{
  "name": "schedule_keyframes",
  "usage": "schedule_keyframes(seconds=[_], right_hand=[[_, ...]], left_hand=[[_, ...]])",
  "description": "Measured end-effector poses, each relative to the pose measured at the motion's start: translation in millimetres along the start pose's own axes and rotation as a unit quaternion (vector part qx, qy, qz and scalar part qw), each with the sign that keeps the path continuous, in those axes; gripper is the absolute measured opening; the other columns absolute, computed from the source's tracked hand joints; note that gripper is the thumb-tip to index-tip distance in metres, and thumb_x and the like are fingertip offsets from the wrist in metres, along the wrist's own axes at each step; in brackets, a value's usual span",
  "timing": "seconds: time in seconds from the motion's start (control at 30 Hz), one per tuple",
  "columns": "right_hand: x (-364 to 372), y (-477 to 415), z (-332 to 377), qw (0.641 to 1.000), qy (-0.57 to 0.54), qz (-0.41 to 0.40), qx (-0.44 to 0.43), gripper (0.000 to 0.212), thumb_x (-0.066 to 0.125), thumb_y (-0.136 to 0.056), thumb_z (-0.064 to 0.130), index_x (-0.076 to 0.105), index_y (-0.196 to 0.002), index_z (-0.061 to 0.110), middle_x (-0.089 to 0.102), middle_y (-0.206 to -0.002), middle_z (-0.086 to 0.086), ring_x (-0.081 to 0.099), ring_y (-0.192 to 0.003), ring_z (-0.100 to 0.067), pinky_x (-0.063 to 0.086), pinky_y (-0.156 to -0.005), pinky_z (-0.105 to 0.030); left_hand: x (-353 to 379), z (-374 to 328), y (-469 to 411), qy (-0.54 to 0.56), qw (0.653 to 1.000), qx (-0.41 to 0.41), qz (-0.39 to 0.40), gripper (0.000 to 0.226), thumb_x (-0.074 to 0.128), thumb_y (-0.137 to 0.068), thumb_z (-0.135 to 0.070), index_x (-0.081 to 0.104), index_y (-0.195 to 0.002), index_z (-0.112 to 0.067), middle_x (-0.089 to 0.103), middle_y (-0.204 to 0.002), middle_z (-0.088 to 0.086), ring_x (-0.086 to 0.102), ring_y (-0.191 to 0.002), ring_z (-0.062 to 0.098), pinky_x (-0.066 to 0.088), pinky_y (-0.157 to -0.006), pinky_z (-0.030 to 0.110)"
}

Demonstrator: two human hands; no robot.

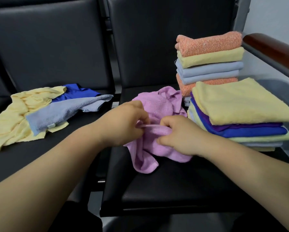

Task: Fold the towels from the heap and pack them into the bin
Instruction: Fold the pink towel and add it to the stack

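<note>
Close together, the left hand and right hand pinched 1 hem of the crumpled pink terry towel, at 3 o'clock from the loose multicoloured towel heap; sliding outward to its corners looked wisest.

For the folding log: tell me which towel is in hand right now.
The pink towel, crumpled on the black seat: the left hand and right hand both pinch its edge. The heap and the folded stacks lie untouched.
</note>
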State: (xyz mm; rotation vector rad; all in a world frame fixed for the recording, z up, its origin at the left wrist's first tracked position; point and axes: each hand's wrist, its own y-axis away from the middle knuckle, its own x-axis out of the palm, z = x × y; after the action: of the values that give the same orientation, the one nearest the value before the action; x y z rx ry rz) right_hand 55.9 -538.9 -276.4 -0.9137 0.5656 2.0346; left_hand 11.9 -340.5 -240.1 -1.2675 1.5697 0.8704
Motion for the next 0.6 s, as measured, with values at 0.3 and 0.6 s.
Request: schedule_keyframes(seconds=[0.3,0.6], right_hand=[[-21.6,0.0,1.9,1.0,-0.005,-0.008,-0.014,0.039,0.082,-0.082,0.031,0.05,-0.062,0.022,0.047,-0.058,0.009,0.042,-0.058,-0.011,0.035,-0.058,-0.029],[-26.1,23.6,7.4,0.981,-0.191,0.039,0.009,0.043,0.088,-0.065,0.038,0.073,-0.098,0.015,0.077,-0.093,0.003,0.073,-0.091,-0.017,0.059,-0.086,-0.038]], left_hand=[[-17.1,36.1,24.2,0.052,0.974,-0.197,-0.099,0.019,0.061,-0.082,-0.007,0.067,-0.077,-0.024,0.069,-0.073,-0.009,0.064,-0.072,0.01,0.05,-0.064,0.027],[-24.3,-4.4,45.0,0.405,0.883,-0.173,-0.165,0.017,0.06,-0.1,-0.02,0.066,-0.085,-0.016,0.063,-0.072,-0.002,0.058,-0.069,0.014,0.051,-0.058,0.025]])
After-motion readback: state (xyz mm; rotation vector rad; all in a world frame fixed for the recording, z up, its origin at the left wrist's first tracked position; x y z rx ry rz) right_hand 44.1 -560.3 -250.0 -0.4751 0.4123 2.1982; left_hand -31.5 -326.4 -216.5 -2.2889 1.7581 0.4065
